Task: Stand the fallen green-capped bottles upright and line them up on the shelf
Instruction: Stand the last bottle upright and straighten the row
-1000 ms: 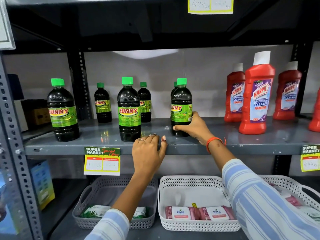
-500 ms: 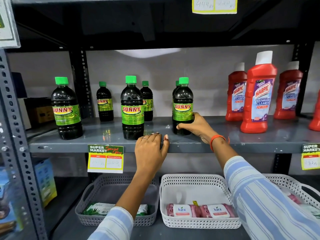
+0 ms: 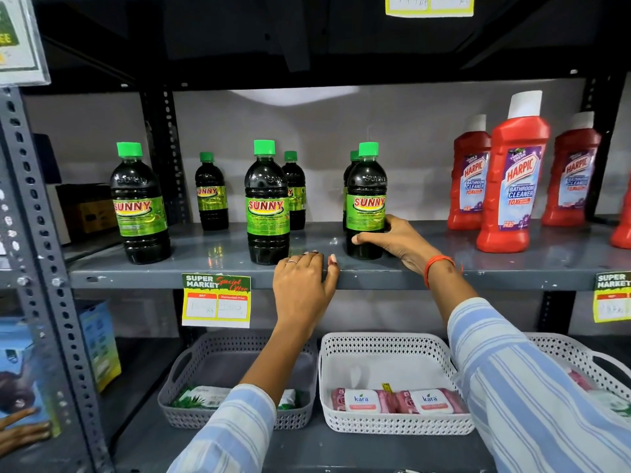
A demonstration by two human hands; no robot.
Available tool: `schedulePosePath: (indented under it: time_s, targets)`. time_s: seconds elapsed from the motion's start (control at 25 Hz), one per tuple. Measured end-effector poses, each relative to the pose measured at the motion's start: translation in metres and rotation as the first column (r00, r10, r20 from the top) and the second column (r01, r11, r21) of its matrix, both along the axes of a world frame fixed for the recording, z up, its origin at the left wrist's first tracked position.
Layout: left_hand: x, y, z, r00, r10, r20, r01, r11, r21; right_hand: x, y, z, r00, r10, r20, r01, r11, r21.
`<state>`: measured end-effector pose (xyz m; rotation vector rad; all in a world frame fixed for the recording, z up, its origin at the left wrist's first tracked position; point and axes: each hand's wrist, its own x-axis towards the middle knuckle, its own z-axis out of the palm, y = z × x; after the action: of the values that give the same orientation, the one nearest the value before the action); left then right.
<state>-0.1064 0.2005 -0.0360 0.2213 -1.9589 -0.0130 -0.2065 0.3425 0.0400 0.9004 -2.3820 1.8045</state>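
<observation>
The grey metal shelf (image 3: pixel 444 264) runs across in front of me, and every green-capped bottle I can see on it is already standing. Three big ones make the front row: the left bottle (image 3: pixel 139 213), the middle bottle (image 3: pixel 267 213) and the right bottle (image 3: pixel 366 206), which I judge is the one I am placing. Smaller-looking bottles stand behind them, one at the back (image 3: pixel 211 196) on its own, one close behind the middle bottle and one just behind the right bottle, mostly hidden. The red cleaner bottles (image 3: pixel 512 186) stand well apart to the right.

My right hand (image 3: pixel 396 244) is wrapped round the lower part of the right bottle, thumb across the front near the base, fingers curled behind where I cannot see them. My left hand (image 3: pixel 304 285) holds nothing; it rests on the shelf's front edge, fingers bent over the lip, just beside the foot of the middle bottle.

To finish this well, I think I should slide the bottle low along the shelf, not lift it, keeping my grip near the base so it cannot tip. It sits a little further back than its two neighbours, so I would ease it forward until the three bases line up, turn the label to face out, and let go gently. I must mind the bottle behind it, and keep my left hand clear of the middle one.
</observation>
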Motion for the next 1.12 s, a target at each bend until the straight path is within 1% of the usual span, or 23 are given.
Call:
schedulePosePath:
  time_s: [0.32,0.4,0.44,0.52,0.56,0.6,0.64,0.72,0.8,0.88,1.0,1.12]
  targets:
    - [0.002,0.001,0.001,1.0,-0.02,0.019,0.02,1.0,0.024,0.021,0.019,0.0,0.993,0.12,0.003,-0.12,0.992,0.032]
    - [0.005,0.004,0.005,0.999,-0.04,0.022,0.039,0.998,0.047,0.022,0.023,0.0,0.988,0.145,0.052,-0.145,0.989,-0.006]
    - [0.007,0.007,0.009,0.998,-0.05,0.046,0.046,0.996,0.079,0.021,0.025,0.0,0.984,0.147,0.099,-0.142,0.988,-0.053]
    - [0.007,0.01,0.026,0.977,-0.123,0.172,0.081,0.969,0.232,0.016,0.026,0.001,0.975,0.134,0.178,-0.101,0.978,-0.184]
    - [0.004,0.011,0.036,0.949,-0.207,0.236,0.121,0.935,0.334,0.011,0.025,0.0,0.974,0.114,0.197,-0.069,0.972,-0.226]
    - [0.0,0.012,0.044,0.906,-0.303,0.295,0.163,0.895,0.416,0.009,0.023,0.0,0.972,0.082,0.219,-0.032,0.974,-0.225]
    - [-0.003,0.012,0.052,0.855,-0.401,0.33,0.213,0.85,0.482,0.007,0.021,-0.001,0.975,0.041,0.218,0.003,0.981,-0.196]
    - [-0.011,0.01,0.059,0.764,-0.551,0.335,0.307,0.767,0.563,0.009,0.017,-0.003,0.982,-0.009,0.186,0.037,0.989,-0.143]
    - [-0.018,0.01,0.061,0.715,-0.625,0.312,0.355,0.71,0.608,0.008,0.016,-0.007,0.993,-0.037,0.11,0.05,0.992,-0.114]
    - [-0.021,0.011,0.061,0.704,-0.643,0.301,0.365,0.691,0.624,0.004,0.016,-0.009,0.996,-0.062,0.068,0.069,0.991,-0.117]
    - [-0.024,0.015,0.061,0.75,-0.59,0.299,0.317,0.717,0.621,0.008,0.015,-0.008,0.995,-0.097,0.022,0.099,0.992,-0.081]
    - [-0.025,0.014,0.06,0.761,-0.573,0.306,0.302,0.729,0.614,0.01,0.017,-0.007,0.994,-0.107,-0.011,0.106,0.993,-0.052]
